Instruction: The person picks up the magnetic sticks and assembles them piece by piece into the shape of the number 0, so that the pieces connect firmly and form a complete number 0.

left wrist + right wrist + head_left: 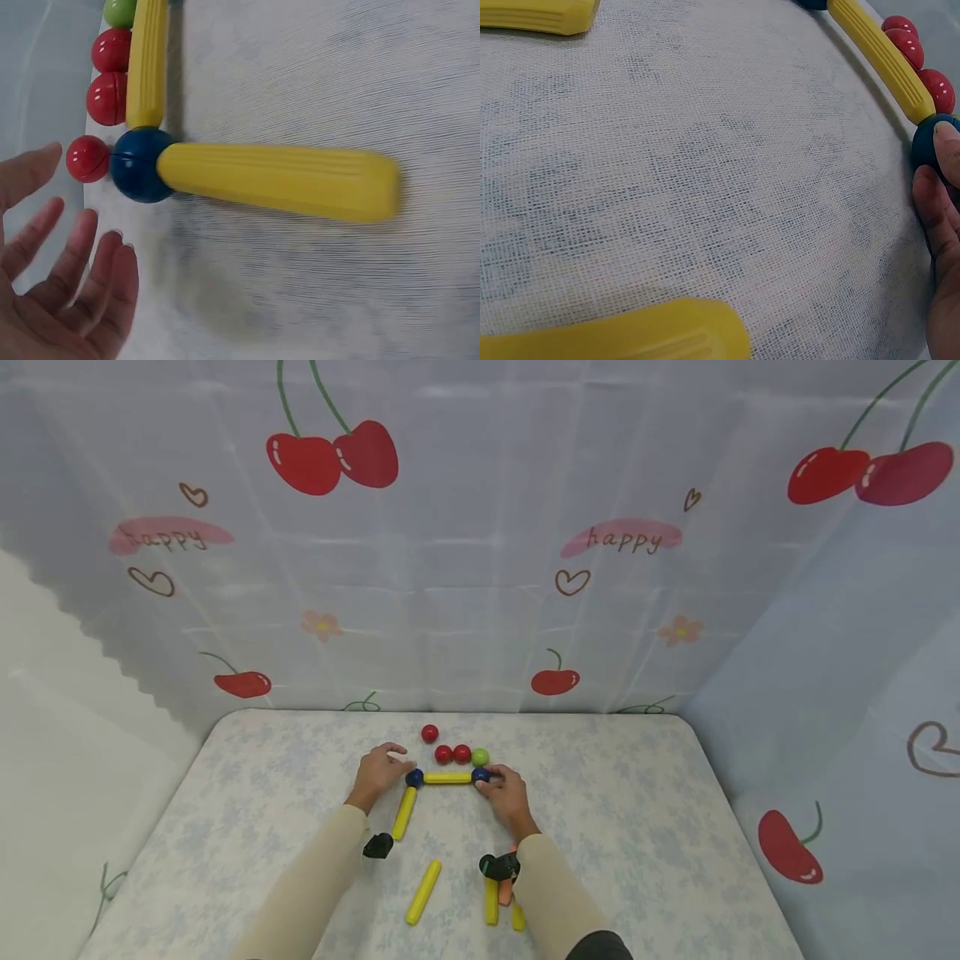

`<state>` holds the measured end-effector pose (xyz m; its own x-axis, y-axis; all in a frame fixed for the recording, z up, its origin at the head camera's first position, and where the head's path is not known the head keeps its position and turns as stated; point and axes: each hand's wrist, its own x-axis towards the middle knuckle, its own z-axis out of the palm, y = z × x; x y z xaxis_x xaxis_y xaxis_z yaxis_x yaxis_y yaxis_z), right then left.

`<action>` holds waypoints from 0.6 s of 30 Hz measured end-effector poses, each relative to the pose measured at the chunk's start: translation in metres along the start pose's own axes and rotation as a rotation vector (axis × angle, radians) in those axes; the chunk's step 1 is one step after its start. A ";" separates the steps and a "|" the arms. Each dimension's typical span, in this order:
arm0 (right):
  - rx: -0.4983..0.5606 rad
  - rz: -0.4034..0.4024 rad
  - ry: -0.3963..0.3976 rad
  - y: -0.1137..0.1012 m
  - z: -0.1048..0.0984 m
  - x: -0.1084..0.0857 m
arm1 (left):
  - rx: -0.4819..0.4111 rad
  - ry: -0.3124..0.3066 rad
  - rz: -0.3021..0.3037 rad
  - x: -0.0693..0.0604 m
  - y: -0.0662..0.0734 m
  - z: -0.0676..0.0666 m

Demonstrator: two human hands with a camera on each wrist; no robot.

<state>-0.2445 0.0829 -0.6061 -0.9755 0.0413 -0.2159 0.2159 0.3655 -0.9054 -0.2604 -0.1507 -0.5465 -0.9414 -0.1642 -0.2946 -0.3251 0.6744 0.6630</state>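
A yellow rod (447, 778) lies crosswise on the table between two dark blue balls. From the left blue ball (142, 165) a second yellow rod (277, 180) runs back toward the person, touching the ball. My left hand (380, 771) is beside that ball, its fingers spread and holding nothing in the left wrist view (71, 277). At the other end, the fingers and thumb of my right hand (508, 795) grip the right blue ball (928, 142), which touches the crosswise rod.
Behind the crosswise rod sit several red balls (443, 754) and a green ball (480, 757). A loose yellow rod (423, 892) lies nearer the person. More yellow rods (491, 902) and an orange rod (505, 892) lie partly under the right forearm. A printed curtain (465, 643) stands behind the table.
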 end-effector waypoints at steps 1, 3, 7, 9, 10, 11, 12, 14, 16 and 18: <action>-0.002 0.000 0.001 0.000 0.000 0.000 | 0.000 -0.009 0.013 0.005 0.003 0.000; -0.007 0.013 0.002 0.000 0.002 0.001 | 0.005 -0.027 0.041 0.015 0.009 0.000; -0.015 0.029 0.005 0.002 0.002 0.004 | 0.022 -0.060 0.090 0.033 0.021 0.005; -0.003 0.040 -0.001 0.001 0.002 0.004 | 0.040 -0.069 0.111 0.039 0.026 0.006; 0.003 0.039 -0.002 0.001 0.002 0.004 | 0.058 -0.072 0.129 0.043 0.029 0.007; 0.007 0.045 -0.002 0.001 0.002 0.004 | 0.079 -0.074 0.149 0.046 0.031 0.008; 0.007 0.046 -0.003 0.001 0.002 0.004 | 0.094 -0.079 0.161 0.048 0.033 0.008; 0.007 0.047 -0.005 0.001 0.001 0.004 | 0.129 -0.086 0.193 0.053 0.036 0.009; 0.003 0.049 -0.003 0.000 0.002 0.004 | 0.158 -0.096 0.219 0.058 0.039 0.011; 0.003 0.049 0.001 0.000 0.002 0.004 | 0.169 -0.109 0.230 0.062 0.041 0.012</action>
<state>-0.2483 0.0815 -0.6075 -0.9639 0.0596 -0.2596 0.2633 0.3604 -0.8949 -0.3310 -0.1244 -0.5459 -0.9704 0.0783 -0.2283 -0.0767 0.7969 0.5992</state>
